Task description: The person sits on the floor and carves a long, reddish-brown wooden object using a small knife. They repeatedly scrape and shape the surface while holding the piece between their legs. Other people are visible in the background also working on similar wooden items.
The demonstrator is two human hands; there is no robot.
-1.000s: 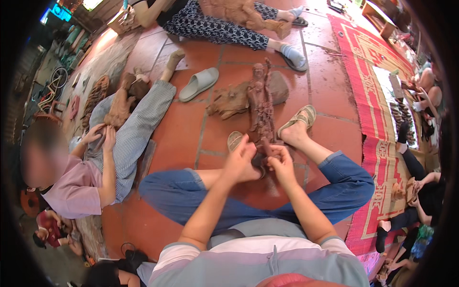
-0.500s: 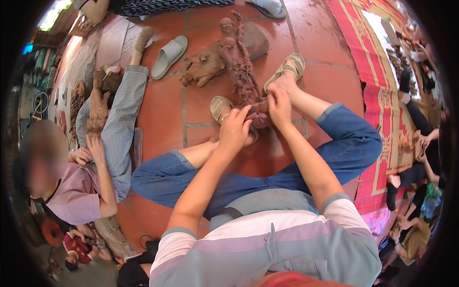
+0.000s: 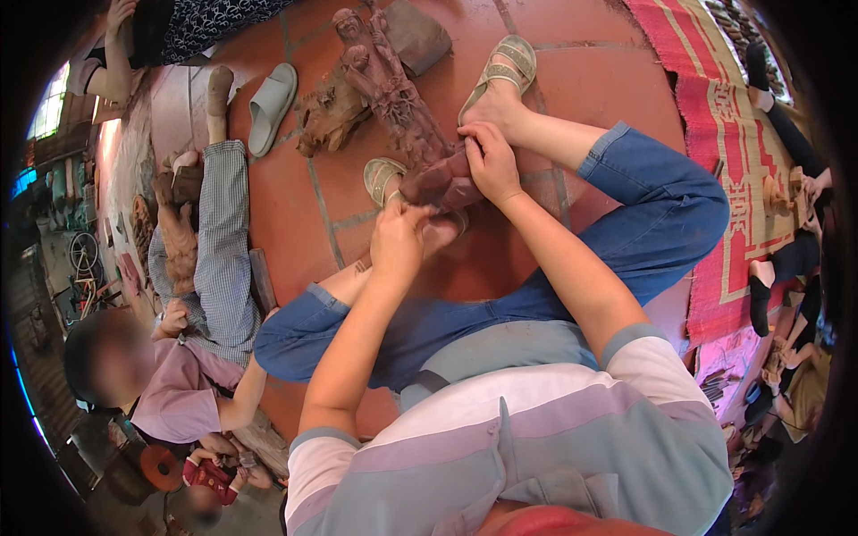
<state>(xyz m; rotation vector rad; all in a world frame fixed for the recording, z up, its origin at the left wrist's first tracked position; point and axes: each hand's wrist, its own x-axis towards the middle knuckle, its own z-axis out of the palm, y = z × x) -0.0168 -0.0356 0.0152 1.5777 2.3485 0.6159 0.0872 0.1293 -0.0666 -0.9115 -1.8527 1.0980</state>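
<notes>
Headcam: carving (image 3: 390, 96), axis diag., top far L.

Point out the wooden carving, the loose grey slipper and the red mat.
Wooden carving (image 3: 393, 100), head view: middle of its figured length.
Grey slipper (image 3: 272, 109), head view: middle of its upper side.
Red mat (image 3: 704, 214), head view: its plain left border.

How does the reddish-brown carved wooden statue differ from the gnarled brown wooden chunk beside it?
The long, reddish-brown carved wooden statue shows detailed figures; the squat, gnarled brown wooden chunk looks rough. The right hand touches the statue; no hand touches the chunk. Both look brownish.
</notes>
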